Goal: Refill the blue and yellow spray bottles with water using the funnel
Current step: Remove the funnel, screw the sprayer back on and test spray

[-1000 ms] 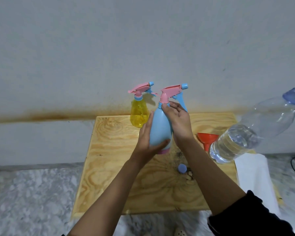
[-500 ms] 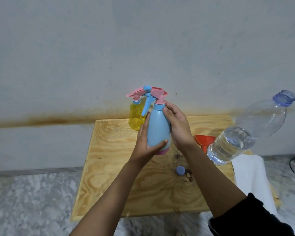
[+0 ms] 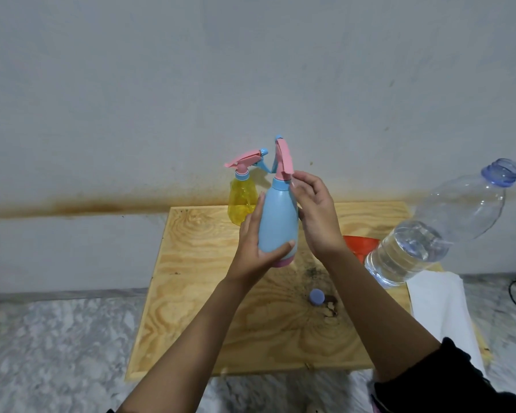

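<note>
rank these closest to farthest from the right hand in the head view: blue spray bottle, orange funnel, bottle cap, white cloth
1. blue spray bottle, at the fingertips of the right hand
2. orange funnel, just right of the wrist
3. bottle cap, on the wooden board, nearer the person
4. white cloth, off the board's right edge

Blue bottle [image 3: 277, 222] upright, capped; yellow bottle [image 3: 241, 201] behind; red funnel [image 3: 360, 242] right.
</note>
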Motion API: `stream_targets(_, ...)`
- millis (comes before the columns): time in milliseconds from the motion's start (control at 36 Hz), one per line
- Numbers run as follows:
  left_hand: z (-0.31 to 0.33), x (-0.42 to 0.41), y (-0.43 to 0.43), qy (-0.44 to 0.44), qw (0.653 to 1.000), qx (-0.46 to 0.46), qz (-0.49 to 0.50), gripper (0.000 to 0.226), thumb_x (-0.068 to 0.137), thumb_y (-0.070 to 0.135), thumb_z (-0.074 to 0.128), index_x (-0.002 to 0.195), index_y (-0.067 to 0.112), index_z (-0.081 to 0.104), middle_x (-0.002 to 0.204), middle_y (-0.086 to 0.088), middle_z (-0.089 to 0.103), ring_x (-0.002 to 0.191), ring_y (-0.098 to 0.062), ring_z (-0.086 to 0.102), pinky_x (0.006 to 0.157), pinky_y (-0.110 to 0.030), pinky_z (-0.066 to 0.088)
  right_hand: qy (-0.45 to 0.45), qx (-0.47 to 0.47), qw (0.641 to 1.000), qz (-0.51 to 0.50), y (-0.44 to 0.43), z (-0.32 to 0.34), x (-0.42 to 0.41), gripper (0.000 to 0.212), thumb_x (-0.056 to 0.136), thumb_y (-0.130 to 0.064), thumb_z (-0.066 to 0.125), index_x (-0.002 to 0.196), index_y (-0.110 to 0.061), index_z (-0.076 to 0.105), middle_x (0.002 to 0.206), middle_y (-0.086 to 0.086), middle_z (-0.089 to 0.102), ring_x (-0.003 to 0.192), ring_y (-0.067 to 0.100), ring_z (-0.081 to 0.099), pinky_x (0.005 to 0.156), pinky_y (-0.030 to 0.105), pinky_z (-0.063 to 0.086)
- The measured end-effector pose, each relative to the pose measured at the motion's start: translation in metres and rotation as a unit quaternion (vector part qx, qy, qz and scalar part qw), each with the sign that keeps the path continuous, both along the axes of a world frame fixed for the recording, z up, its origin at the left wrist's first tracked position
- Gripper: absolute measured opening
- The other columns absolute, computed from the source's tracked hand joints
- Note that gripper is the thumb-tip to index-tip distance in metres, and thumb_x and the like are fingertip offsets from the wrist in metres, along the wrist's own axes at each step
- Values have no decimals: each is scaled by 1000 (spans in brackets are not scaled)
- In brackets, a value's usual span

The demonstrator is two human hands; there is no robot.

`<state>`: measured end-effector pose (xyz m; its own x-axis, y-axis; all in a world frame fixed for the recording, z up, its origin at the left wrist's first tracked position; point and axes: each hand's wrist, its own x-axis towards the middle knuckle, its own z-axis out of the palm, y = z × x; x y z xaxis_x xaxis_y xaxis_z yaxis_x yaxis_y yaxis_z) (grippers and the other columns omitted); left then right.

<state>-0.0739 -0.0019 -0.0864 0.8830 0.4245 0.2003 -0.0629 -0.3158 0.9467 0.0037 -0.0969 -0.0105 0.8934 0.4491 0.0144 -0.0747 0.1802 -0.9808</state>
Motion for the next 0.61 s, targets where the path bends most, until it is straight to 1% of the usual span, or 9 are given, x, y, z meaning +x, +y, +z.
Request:
stream_targets(56,0,-1,-1,3,1000,11,2,95,69,50,74,143,55,14,136,19,34,128,-16,38,101,-50,44,-19,-8,1000,-9,1,2,0,29,89,-17,61,117,-10,53,112,6,63,93,6,64,74,17,51)
stream_targets(83,0,-1,-1,6,1000,14,2,95,69,50,74,142,57,13,136,22,33,128,-16,38,100,-50,45,-26,-9,999,-21,1,2,0,32,86,-15,65,116,-9,53,113,8,63,96,10,64,76,18,51)
stream_targets(167,1,-2,-3,12,1000,20,1,94,69,52,73,139,62,11,132,21,33,127,-16,38,99,-49,46,-33,-18,998,-43,1,2,3,39,79,-14,73,113,-11,53,113,8,61,105,18,62,84,25,52)
stream_targets(250,1,-4,-4,6,1000,16,3,94,69,51,73,138,63,11,132,18,34,126,-16,39,98,-48,47,-15,-23,1000,-8,-2,2,4,33,88,-21,64,119,-14,55,113,1,63,101,7,62,82,26,51)
stream_targets(333,1,-5,-6,4,1000,18,2,92,69,51,72,137,64,11,132,21,34,126,-14,38,99,-47,47,-30,-36,999,18,-2,2,2,26,93,-21,56,118,-15,58,107,-5,65,90,-3,63,74,16,50)
stream_targets(361,1,-6,-6,4,1000,16,4,92,69,51,72,136,65,10,131,25,33,126,-12,38,100,-47,46,-33,-36,999,11,-2,2,2,25,92,-20,57,116,-15,59,105,-4,66,89,-3,63,73,14,50)
stream_targets(417,1,-6,-8,6,1000,23,7,92,69,53,71,135,67,9,129,29,30,125,-8,37,101,-44,46,-34,-36,999,-15,-1,1,1,30,88,-21,64,116,-13,57,109,1,65,95,5,63,76,16,51)
stream_targets(500,3,-6,-10,5,999,36,14,91,69,54,69,134,68,7,130,19,33,124,-7,34,102,-42,44,-43,-47,998,-18,-1,-2,0,38,86,-24,66,121,-12,55,118,6,63,104,13,62,83,20,51)
stream_targets(611,2,-7,-11,2,999,36,11,93,69,49,71,135,67,9,128,12,34,124,-10,36,102,-42,44,-92,-92,991,-9,-1,-4,-2,33,89,-26,63,120,-15,58,114,2,65,104,15,62,87,28,53)
